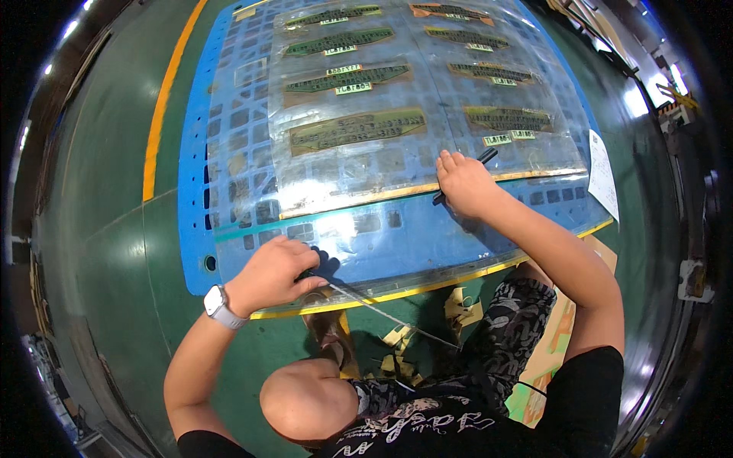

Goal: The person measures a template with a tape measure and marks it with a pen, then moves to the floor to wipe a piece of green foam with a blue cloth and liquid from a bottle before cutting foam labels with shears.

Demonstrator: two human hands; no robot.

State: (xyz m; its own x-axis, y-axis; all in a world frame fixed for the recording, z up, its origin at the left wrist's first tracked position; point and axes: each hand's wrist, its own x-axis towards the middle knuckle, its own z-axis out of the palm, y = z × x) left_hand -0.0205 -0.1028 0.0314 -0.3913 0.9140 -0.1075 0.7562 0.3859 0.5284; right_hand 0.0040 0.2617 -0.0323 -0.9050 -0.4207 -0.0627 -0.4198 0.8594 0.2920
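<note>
My left hand [279, 271], with a watch on its wrist, is closed over the near left part of the blue pallet [197, 175]. From it a thin grey rod or cord [385, 313] runs down to the right toward my lap. Its grip end is dark and mostly hidden by my fingers. My right hand [464, 185] is closed around a black marker pen [489, 156] and rests at the near edge of a clear plastic sheet [366, 172]. Flat dark, green and brown printed pieces [357, 130] with small pale labels [353, 88] lie in two columns on this sheet.
A yellow strip [427, 286] edges the near side of the pallet covering. White paper [602, 175] hangs at its right side. Scraps of yellowish paper [398, 336] lie on the green floor by my legs, and cardboard [561, 328] stands to the right. A yellow line [162, 114] crosses the floor.
</note>
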